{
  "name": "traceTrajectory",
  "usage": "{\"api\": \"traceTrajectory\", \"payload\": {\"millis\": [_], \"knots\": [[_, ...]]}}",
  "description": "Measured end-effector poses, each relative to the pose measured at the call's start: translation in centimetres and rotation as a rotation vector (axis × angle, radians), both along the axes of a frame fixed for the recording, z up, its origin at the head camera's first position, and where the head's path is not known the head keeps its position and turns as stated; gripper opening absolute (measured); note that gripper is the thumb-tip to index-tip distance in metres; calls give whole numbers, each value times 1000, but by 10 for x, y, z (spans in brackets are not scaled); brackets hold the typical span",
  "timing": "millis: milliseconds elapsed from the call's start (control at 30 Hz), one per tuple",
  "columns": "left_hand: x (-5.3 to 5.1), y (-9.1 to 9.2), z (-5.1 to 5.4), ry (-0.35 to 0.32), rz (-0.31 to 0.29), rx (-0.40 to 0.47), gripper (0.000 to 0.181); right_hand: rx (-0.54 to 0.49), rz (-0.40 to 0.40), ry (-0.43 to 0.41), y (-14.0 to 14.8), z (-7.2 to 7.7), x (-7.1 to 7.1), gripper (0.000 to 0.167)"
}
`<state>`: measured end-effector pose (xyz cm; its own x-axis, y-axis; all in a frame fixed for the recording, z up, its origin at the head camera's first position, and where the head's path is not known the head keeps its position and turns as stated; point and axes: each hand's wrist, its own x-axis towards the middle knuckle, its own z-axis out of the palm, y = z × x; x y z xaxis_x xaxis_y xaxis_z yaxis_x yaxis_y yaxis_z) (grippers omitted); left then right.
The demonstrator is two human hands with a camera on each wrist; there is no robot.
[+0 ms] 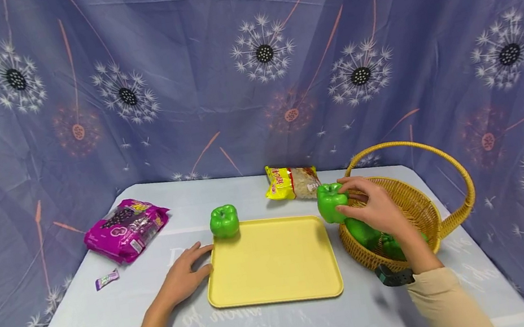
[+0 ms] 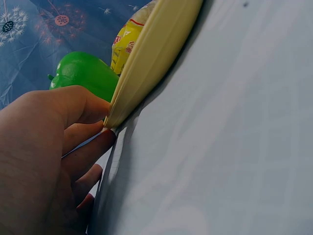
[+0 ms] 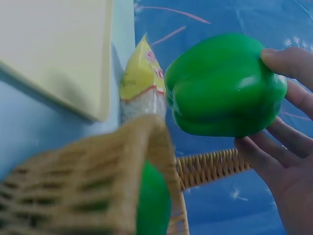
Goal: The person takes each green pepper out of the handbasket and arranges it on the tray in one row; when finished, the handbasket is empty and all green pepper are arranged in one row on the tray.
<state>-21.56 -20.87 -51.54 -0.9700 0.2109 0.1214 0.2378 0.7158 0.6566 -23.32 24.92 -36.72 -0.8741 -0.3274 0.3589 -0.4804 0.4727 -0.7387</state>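
In the head view, my right hand (image 1: 374, 206) holds a green bell pepper (image 1: 332, 202) just above the left rim of a wicker basket (image 1: 409, 203). Fingers and thumb grip one side of that pepper (image 3: 222, 85) in the right wrist view. More green peppers (image 1: 363, 233) lie inside the basket, partly hidden by its rim and my arm. My left hand (image 1: 184, 276) rests on the table, its spread fingertips touching the left edge of a yellow tray (image 1: 272, 259). Another green bell pepper (image 1: 224, 221) sits at the tray's far left corner.
A purple snack bag (image 1: 126, 231) lies at the back left, with a small wrapped candy (image 1: 107, 279) in front of it. Behind the tray is a yellow and clear food packet (image 1: 291, 183). The basket's tall handle (image 1: 468, 182) arches up at the right; a patterned curtain hangs behind.
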Motion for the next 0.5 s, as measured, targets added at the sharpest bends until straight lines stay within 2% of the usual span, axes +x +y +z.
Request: {"api": "traceTrajectory", "payload": {"millis": [100,300,500], "knots": [[0,1,0,-2,2,-2,48,-23,17,-1,-5,-7,-7,33],[-2,0,-1,-7,5,9,48,-18,16,-14,-9,-31,-29,30],[-1,0,-2,-11,5,10,48,-1,46,11,-20,-42,-40,31]]}}
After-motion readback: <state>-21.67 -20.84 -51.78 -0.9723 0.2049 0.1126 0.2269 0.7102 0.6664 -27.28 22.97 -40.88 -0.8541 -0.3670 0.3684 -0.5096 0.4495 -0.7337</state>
